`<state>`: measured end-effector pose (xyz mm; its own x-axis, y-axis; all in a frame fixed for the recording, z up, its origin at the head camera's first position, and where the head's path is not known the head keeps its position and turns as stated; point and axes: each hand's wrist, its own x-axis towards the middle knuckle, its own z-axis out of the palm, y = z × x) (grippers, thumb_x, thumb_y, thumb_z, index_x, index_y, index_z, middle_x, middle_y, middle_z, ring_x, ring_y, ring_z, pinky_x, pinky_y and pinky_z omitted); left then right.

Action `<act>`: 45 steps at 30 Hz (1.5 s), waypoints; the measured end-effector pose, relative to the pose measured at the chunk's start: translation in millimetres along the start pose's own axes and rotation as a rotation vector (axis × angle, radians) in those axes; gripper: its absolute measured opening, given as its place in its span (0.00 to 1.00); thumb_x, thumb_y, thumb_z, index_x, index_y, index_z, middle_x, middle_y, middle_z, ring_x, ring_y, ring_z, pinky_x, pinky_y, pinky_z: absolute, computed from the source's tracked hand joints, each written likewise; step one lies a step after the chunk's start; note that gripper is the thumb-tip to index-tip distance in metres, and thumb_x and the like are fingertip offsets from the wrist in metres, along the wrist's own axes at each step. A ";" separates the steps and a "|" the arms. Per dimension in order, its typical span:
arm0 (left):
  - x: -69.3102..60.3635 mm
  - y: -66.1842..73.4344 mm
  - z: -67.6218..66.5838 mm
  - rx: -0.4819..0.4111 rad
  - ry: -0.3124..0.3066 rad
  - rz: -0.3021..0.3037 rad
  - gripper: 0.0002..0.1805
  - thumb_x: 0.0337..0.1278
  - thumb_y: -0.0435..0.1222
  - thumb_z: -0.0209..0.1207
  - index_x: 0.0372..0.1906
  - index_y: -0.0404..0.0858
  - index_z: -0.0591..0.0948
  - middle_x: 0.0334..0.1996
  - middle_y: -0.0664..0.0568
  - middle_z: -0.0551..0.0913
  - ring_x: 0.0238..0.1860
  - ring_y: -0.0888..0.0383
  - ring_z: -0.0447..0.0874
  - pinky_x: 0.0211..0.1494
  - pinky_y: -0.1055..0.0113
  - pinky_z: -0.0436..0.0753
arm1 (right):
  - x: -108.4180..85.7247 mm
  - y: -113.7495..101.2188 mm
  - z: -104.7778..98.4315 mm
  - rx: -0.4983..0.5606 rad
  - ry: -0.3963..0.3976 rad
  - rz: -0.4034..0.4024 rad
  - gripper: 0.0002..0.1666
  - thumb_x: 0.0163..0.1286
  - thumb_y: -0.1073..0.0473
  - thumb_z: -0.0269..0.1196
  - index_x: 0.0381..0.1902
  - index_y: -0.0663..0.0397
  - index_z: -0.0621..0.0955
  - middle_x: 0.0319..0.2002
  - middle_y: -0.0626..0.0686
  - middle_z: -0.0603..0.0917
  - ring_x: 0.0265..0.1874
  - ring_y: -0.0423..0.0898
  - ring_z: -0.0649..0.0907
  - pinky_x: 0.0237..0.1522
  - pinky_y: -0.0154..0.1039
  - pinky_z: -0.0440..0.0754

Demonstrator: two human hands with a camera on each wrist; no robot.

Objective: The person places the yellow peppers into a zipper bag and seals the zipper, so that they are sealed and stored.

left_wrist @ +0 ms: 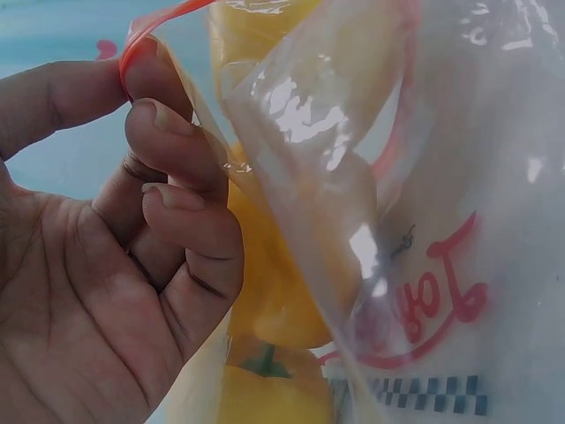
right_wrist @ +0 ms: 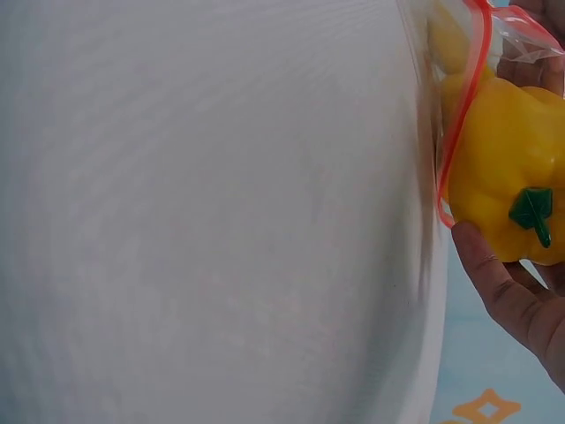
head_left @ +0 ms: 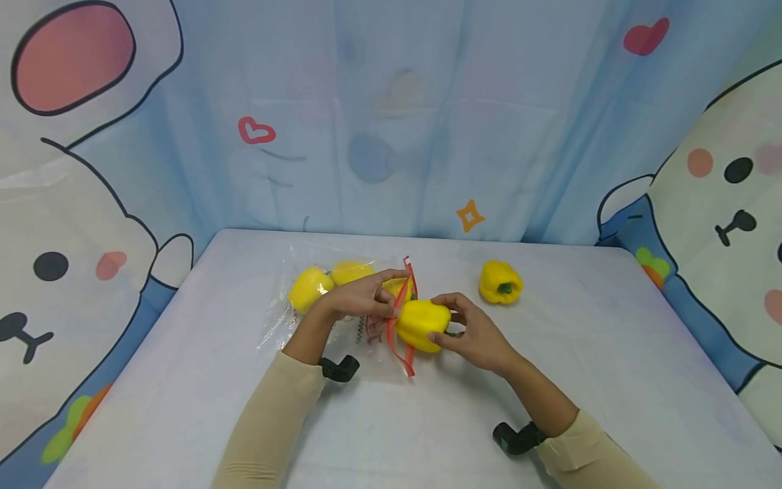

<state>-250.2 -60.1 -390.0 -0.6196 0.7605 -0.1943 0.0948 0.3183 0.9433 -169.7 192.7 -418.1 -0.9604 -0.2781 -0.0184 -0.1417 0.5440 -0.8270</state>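
Note:
A clear plastic bag (head_left: pixel 373 339) with a red zip edge lies on its side, several yellow peppers (head_left: pixel 310 289) inside. My left hand (head_left: pixel 360 296) pinches the bag's red edge between thumb and fingers; the left wrist view shows the fingers (left_wrist: pixel 190 221) curled at that edge (left_wrist: pixel 168 19). My right hand (head_left: pixel 479 336) grips a yellow pepper (head_left: pixel 421 326) at the bag's mouth. In the right wrist view this pepper (right_wrist: pixel 508 168), green stem facing the camera, sits against the red edge, with fingertips (right_wrist: pixel 472 243) below it.
Another yellow pepper (head_left: pixel 501 282) stands on the white table (head_left: pixel 611 326), to the right of the bag and behind my right hand. A light blue curtain (head_left: pixel 391 170) with cartoon prints hangs behind the table's far edge.

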 end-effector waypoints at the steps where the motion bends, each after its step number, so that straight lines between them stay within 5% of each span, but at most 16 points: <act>1: 0.0 -0.2 -0.1 -0.001 0.000 0.001 0.43 0.61 0.32 0.58 0.78 0.47 0.52 0.25 0.53 0.80 0.28 0.49 0.71 0.39 0.63 0.75 | 0.1 0.3 0.0 -0.001 -0.001 0.002 0.36 0.61 0.50 0.71 0.64 0.48 0.69 0.67 0.56 0.71 0.64 0.61 0.75 0.56 0.52 0.81; 23: 1.0 -2.7 -0.7 0.016 -0.015 0.002 0.43 0.61 0.33 0.58 0.78 0.44 0.51 0.23 0.52 0.79 0.25 0.49 0.69 0.35 0.63 0.75 | 4.5 -2.0 5.7 0.020 -0.124 -0.038 0.36 0.60 0.51 0.71 0.64 0.42 0.71 0.67 0.51 0.72 0.65 0.60 0.75 0.56 0.51 0.82; 36: 0.8 -0.5 -0.8 0.026 -0.016 -0.004 0.43 0.60 0.34 0.58 0.78 0.44 0.51 0.25 0.53 0.81 0.25 0.54 0.71 0.35 0.65 0.76 | 9.1 -4.4 12.4 0.035 -0.161 -0.084 0.36 0.61 0.53 0.71 0.65 0.47 0.70 0.68 0.54 0.70 0.66 0.63 0.73 0.55 0.53 0.82; 45: 0.8 -1.0 1.0 -0.013 -0.025 -0.005 0.42 0.63 0.31 0.56 0.78 0.42 0.50 0.20 0.52 0.76 0.22 0.43 0.67 0.30 0.57 0.76 | 8.0 -11.9 16.6 0.006 -0.144 -0.038 0.41 0.61 0.50 0.71 0.69 0.47 0.66 0.71 0.55 0.67 0.68 0.63 0.71 0.58 0.53 0.79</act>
<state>-250.0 -59.2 -391.4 -0.6006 0.7727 -0.2055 0.0817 0.3149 0.9456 -171.7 170.9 -417.8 -0.9099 -0.4094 -0.0668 -0.1757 0.5263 -0.8320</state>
